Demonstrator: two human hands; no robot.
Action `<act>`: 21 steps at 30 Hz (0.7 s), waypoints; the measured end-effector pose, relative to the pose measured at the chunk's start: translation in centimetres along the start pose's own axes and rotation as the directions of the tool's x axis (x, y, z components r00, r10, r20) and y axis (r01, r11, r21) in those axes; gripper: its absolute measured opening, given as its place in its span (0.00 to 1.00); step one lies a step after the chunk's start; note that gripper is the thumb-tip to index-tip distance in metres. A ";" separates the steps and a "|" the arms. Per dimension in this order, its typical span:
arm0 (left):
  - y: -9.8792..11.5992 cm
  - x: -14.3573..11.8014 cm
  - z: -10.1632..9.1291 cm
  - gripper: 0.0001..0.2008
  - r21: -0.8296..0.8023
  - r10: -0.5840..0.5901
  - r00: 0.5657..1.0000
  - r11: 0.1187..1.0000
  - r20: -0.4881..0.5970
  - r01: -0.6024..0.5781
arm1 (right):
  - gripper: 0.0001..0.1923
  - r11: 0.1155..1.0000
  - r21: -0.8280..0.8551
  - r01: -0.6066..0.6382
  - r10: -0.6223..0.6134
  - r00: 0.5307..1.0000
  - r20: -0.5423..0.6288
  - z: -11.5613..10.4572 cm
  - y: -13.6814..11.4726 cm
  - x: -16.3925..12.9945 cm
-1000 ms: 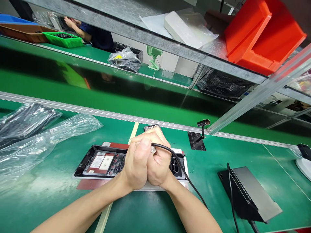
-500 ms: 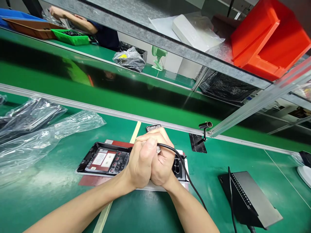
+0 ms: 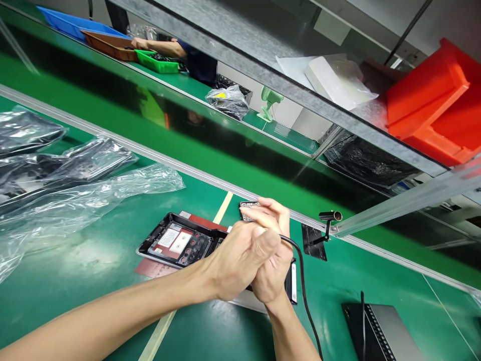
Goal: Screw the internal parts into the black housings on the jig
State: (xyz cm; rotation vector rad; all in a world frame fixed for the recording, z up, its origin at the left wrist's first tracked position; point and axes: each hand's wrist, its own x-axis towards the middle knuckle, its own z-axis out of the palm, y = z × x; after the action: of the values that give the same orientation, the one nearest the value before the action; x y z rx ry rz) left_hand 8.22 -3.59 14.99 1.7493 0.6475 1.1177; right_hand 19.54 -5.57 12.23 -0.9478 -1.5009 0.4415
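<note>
The person's left hand (image 3: 240,255) and right hand (image 3: 272,265) are pressed together over the right end of a black device housing (image 3: 180,243), which lies open side up on a red-brown mat (image 3: 150,268) on the green bench (image 3: 93,281). Both hands are closed around the end of a black cable (image 3: 300,281): the cable emerges between the left thumb and the right fingers, curves down past the right wrist and runs off the bottom of the view. The plug itself is hidden inside the grip, so it cannot be told whether it is already seated. A small dark patterned part (image 3: 248,209) shows just beyond the right fingertips. Judged from this posture, the step in hand is working the cable end at or just above the housing's right end, with the left hand steadying. The next move seems to call for a firm, straight push without tilting the housing off its mat, and slack kept in the cable. To the left lie crumpled clear plastic bags (image 3: 86,195); to the right stands a small black post fixture (image 3: 327,223) at the bench rail, and a grey-and-black box (image 3: 379,333) sits at the lower right. Across the conveyor another person's arm (image 3: 161,46) reaches toward a green tray (image 3: 158,61).
</note>
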 end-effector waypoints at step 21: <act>-9.5 -4.1 -7.1 0.22 0.657 -0.326 0.945 0.719 0.032 0.226 | 0.17 0.906 0.396 -0.150 0.192 0.979 -0.070 0.5 -3.0 0.1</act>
State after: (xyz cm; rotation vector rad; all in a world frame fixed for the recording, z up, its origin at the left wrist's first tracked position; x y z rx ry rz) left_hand 0.52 0.25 5.87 2.1854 1.2716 0.5621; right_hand 18.14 -7.11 14.43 -0.7736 -1.1771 0.7740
